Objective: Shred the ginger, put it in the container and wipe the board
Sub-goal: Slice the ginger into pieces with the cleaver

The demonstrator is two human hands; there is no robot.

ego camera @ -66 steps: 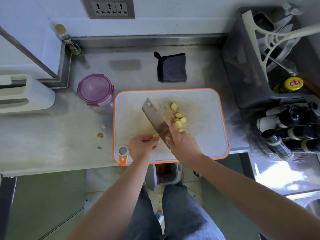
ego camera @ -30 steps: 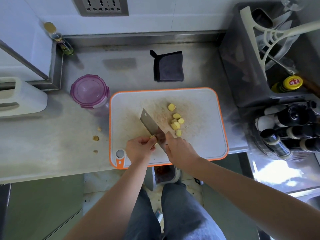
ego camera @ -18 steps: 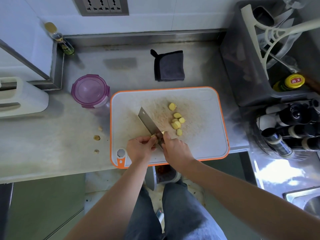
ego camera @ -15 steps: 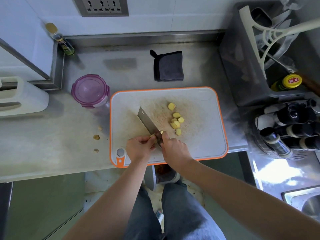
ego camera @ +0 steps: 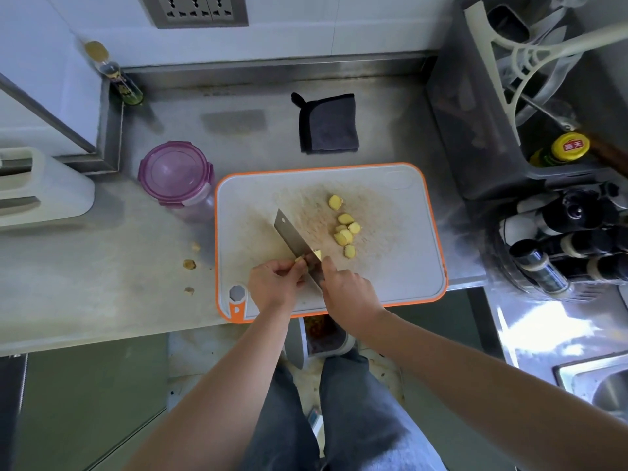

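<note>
Ginger lies on the orange-rimmed board [ego camera: 401, 266], whose near edge meets the tabletop's [ego camera: 102, 294] front edge. Bare tabletop spreads left, bare board right. The purple-lidded container [ego camera: 176, 175] stands just beside the board's far-left corner, the dark cloth [ego camera: 328, 125] beyond. My right grip [ego camera: 346, 290] clasps the cleaver [ego camera: 294, 236]. My left grip [ego camera: 273, 283] pinches the ginger piece [ego camera: 300, 259] against the blade. Both have hardly shifted since a moment ago. Cut slices [ego camera: 345, 232] lie just right of the blade. The red label on the yellow cap [ego camera: 571, 147] is unreadable.

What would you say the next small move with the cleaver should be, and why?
Probably press the cleaver down through the ginger piece: the left hand pinches it at the blade, the right hand grips the cleaver, and only slices lie on the board.
</note>
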